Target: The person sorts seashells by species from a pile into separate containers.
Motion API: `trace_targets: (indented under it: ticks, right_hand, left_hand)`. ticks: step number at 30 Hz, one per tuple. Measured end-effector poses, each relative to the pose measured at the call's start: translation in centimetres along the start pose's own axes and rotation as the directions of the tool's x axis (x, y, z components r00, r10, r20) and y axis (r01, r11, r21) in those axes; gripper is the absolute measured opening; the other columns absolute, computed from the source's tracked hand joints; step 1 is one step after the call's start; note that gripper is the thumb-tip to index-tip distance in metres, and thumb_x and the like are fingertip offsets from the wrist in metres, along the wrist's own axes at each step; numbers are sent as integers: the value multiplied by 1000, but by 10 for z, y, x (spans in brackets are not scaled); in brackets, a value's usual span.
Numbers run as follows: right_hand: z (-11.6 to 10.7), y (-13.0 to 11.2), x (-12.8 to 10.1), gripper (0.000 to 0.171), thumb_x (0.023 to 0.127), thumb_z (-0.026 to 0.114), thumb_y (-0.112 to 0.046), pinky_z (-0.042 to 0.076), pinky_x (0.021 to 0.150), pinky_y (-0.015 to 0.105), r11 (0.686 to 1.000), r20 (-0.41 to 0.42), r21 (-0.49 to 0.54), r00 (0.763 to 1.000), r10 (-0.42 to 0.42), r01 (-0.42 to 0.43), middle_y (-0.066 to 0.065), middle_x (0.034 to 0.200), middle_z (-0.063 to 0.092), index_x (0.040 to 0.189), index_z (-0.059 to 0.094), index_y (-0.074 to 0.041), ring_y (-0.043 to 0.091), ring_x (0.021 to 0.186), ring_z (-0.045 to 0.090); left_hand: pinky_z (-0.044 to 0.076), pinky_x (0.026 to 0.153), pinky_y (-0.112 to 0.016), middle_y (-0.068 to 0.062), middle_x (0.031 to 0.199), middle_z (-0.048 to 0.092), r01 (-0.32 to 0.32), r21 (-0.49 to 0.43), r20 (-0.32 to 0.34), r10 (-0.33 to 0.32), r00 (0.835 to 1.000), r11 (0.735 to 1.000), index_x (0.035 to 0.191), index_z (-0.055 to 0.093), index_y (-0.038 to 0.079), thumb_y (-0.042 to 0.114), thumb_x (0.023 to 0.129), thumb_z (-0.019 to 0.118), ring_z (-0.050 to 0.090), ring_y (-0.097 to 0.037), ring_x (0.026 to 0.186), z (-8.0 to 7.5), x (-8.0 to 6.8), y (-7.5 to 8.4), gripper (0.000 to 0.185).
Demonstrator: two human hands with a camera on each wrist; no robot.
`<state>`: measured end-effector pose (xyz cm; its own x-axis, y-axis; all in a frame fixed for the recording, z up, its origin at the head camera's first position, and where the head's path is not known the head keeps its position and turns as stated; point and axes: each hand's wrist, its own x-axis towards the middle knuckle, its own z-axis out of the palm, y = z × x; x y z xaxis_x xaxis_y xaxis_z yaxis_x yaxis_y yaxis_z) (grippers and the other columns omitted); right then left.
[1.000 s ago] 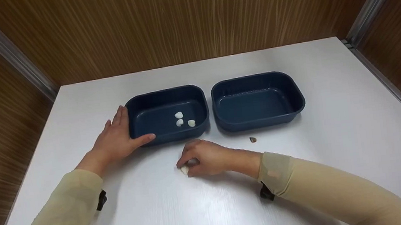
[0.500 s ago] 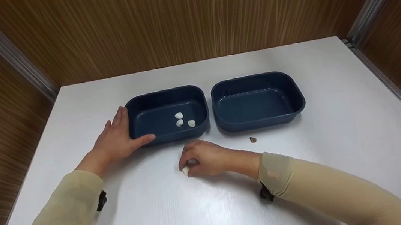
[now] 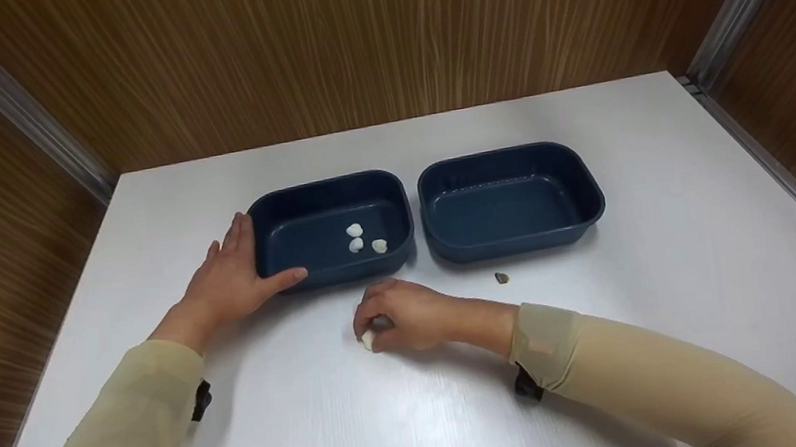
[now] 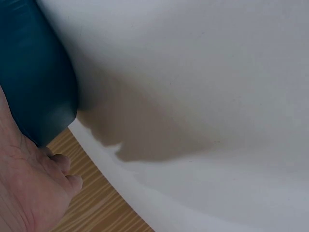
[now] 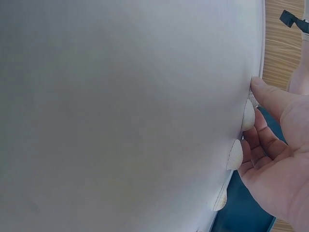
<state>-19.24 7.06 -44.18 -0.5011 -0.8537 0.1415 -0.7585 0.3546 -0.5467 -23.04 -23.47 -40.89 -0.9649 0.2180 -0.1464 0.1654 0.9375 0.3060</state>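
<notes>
Two dark blue trays stand side by side on the white table (image 3: 420, 416). The left tray (image 3: 323, 191) holds three small white shells (image 3: 356, 244); the right tray (image 3: 507, 158) has nothing in it. My left hand (image 3: 242, 267) lies flat against the left tray's outer wall (image 4: 34, 72), thumb along its front, fingers straight. Just in front of that tray my right hand (image 3: 374, 327) curls over small white shells on the table and pinches one white shell (image 3: 367, 340) at its fingertips. In the right wrist view three shells (image 5: 247, 115) lie in a row under the curled fingers (image 5: 270, 145).
A small brown shell (image 3: 502, 278) lies alone on the table in front of the right tray. Wood-panelled walls (image 3: 377, 38) close in the table at the back and both sides. The table's left edge (image 4: 111, 179) runs close to my left hand.
My right hand has drawn in very slightly over the white shell. The left hand and both trays have stayed where they were.
</notes>
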Motion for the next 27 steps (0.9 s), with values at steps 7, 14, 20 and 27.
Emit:
trace_targets:
  ticks: [7,14,20,27]
  right_hand:
    - [-1,0,1,21,85,83,-5,49,99,36,1000,3,10,1000,-3,3,4,103,72,105,79,-10,20,100,63]
    - [-1,-1,2,19,85,83,-6,48,91,33,1000,-2,-6,1000,-4,4,4,94,70,102,77,-11,17,91,58]
    - [-3,-2,2,16,84,83,-10,45,81,28,999,-6,-38,1000,29,-29,2,86,67,98,76,-13,14,84,55]
    - [-6,-3,2,14,89,83,-12,48,81,27,999,17,-24,999,37,-37,-1,87,70,102,78,-12,13,82,60]
  left_hand:
    - [3,129,-59,-26,175,-5,7,4,6,-7,1000,1000,165,-9,-7,92,87,48,1,-38,163,-1,-1,0,139]
    - [3,129,-59,-26,175,-5,4,-5,0,-4,1000,1000,165,-9,-7,90,88,49,1,-39,163,-2,-3,0,137]
    - [2,129,-59,-25,175,-7,-1,7,11,1,1000,1000,164,-10,-7,89,90,48,-1,-38,163,-1,-3,0,135]
    - [2,129,-59,-25,175,-8,3,4,16,-3,1000,1000,165,-10,-6,91,89,48,-1,-38,163,-1,-1,-1,137]
